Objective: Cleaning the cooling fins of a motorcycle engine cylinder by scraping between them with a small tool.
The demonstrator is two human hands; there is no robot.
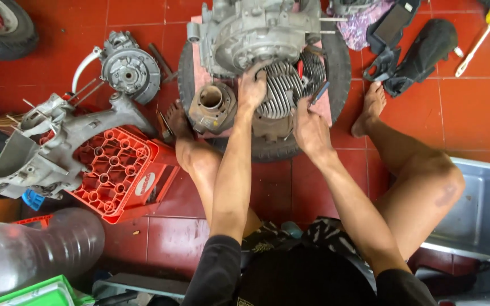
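Observation:
A finned grey engine cylinder (283, 85) lies against a large metal engine case (245, 31), both resting on a black tyre (338, 68) on the red floor. My left hand (252, 88) grips the left side of the finned cylinder near the case. On the cylinder's right side is my right hand (311, 126), its fingers closed around a small dark tool (319, 92). A brown round metal cylinder part (212, 106) sits just left of my left hand. My bare feet rest on either side of the tyre.
A second engine casing (52, 141) lies on a red plastic crate (123, 173) at left, with a round hub part (130, 68) behind it. Black plastic covers (421, 54) lie at upper right, a grey tub (483, 209) at right, a clear bottle (35, 249) at lower left.

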